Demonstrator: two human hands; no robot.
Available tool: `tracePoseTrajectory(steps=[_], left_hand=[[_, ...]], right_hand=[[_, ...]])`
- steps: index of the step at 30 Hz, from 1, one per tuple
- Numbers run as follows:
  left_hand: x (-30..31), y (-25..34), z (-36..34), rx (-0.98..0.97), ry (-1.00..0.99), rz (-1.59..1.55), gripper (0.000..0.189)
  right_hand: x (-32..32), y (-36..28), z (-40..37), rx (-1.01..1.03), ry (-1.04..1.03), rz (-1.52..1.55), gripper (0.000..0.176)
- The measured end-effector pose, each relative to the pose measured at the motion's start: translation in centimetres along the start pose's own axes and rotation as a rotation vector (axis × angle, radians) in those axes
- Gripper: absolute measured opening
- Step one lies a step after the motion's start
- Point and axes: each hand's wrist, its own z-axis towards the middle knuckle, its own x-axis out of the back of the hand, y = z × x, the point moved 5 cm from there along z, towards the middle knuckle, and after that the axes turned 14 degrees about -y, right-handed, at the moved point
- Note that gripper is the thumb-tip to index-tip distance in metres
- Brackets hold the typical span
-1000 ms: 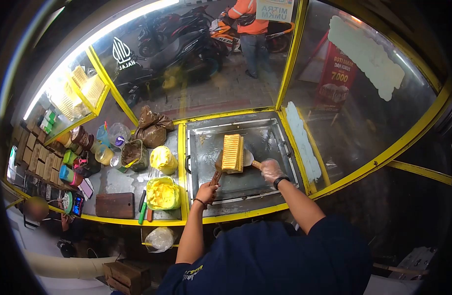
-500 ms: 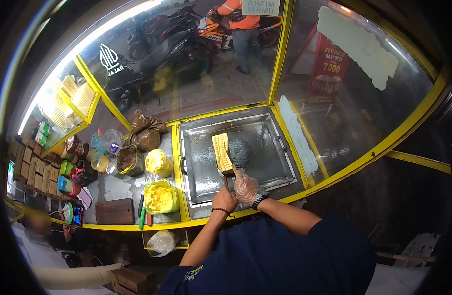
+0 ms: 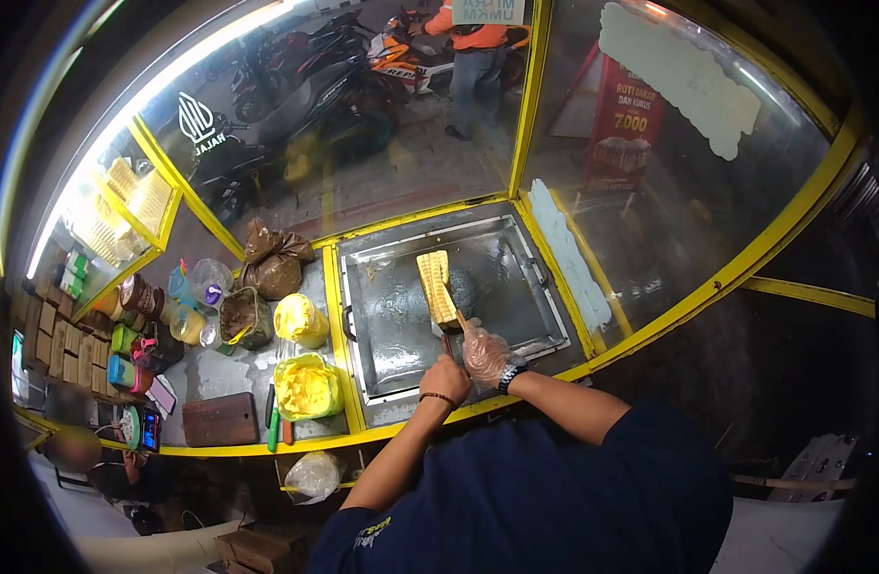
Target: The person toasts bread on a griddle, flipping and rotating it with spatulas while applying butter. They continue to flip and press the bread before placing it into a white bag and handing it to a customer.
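Observation:
A scored yellow-brown block of bread [image 3: 437, 285] lies on the shiny metal griddle [image 3: 392, 335], near its middle. My left hand [image 3: 445, 379], bare with a beaded bracelet, is closed round the handle of a flat tool whose tip reaches the near end of the bread. Just right of it, my right hand [image 3: 485, 354], in a clear plastic glove and with a dark watch, grips a thin wooden-coloured tool lying against the bread's right side. The exact shape of both tools is hard to make out.
Left of the griddle stand two tubs of yellow spread [image 3: 307, 387], a tub of brown filling [image 3: 245, 318], a brown bag [image 3: 275, 263], a cutting board [image 3: 219, 419] and a green-handled tool [image 3: 274, 429]. Yellow-framed glass surrounds the counter. A person [image 3: 476, 72] stands outside.
The view has shifted a little. Both my hands remain at the near end of the bread with their tools, slightly lower and further right in view.

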Motion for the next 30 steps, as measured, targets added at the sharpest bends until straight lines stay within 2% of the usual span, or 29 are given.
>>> tracePoseTrajectory(steps=[5, 8, 17, 30], left_hand=[[-0.2, 1.1, -1.8, 0.012, -0.043, 0.020, 0.034], [-0.6, 0.9, -1.0, 0.001, -0.034, 0.024, 0.034], [-0.5, 0.7, -0.9, -0.009, -0.031, 0.027, 0.033], [-0.7, 0.6, -0.9, -0.015, -0.009, 0.013, 0.036]], right_hand=[[0.6, -0.6, -1.8, -0.003, 0.014, -0.079, 0.045], [0.2, -0.3, -1.2, -0.043, -0.092, -0.050, 0.051], [-0.3, -0.3, -0.9, -0.082, -0.047, -0.052, 0.051], [-0.9, 0.0, -1.1, -0.015, 0.041, -0.133, 0.049]])
